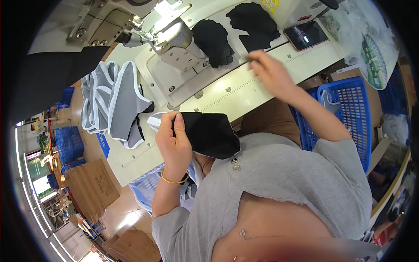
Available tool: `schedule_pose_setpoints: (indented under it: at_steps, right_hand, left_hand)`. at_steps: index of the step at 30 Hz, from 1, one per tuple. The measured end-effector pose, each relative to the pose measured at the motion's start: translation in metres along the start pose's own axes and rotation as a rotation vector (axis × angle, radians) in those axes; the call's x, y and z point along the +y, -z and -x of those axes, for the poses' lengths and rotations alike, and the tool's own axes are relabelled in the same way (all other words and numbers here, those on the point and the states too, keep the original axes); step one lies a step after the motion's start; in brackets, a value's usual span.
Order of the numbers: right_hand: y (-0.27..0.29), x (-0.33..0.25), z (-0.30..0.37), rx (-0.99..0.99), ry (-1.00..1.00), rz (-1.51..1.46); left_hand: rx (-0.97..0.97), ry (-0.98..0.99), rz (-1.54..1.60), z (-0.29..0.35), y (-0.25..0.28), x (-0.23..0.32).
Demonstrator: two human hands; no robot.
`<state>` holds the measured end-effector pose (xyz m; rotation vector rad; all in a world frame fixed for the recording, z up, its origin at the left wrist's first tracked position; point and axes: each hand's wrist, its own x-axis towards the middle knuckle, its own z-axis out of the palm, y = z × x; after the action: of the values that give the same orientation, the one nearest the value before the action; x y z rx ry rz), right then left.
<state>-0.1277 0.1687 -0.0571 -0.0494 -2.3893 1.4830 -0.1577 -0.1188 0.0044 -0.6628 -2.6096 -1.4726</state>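
Note:
My left hand (173, 142) is closed on a black fabric piece (209, 135), thumb on top, held in front of my body by the table's near edge. Pale edging of the piece shows past my fingers. Over the ruler-marked front of the table, my right hand (273, 74) has its fingers curled together, with a small dark thing at their tips too blurred to name. Nearest to that hand lie a stack of black cut fabric pieces (213, 43) and a second black stack (253, 25). Grey fabric pieces with white binding (124, 102) hang over the table's left side.
A sewing machine (179, 43) with its lamp lit stands at the back. A phone (305, 35) lies at the right, near clear plastic and a green patterned fan-shaped thing (373, 62). Blue baskets (349, 113) stand right of me, cardboard boxes (91, 188) on the left floor.

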Motion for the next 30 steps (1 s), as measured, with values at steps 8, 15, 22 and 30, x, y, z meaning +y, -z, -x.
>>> schedule_pose_setpoints:
  at_steps: [8, 15, 22, 30]
  right_hand:
    - [0.041, 0.020, -0.052, 0.165, 0.137, 0.484]
    - [0.027, 0.031, -0.080, -0.002, 0.064, 0.826]
    - [0.032, 0.031, -0.077, 0.068, 0.020, 0.841]
    - [0.042, 0.040, -0.071, 0.094, 0.033, 0.693]
  left_hand:
    - [-0.065, 0.015, 0.127, -0.004, -0.018, 0.007]
    - [-0.028, 0.019, 0.208, -0.004, -0.023, 0.006]
    - [-0.083, 0.266, 0.519, -0.012, -0.023, 0.002]
    - [-0.079, 0.303, 0.658, -0.007, -0.022, 0.004]
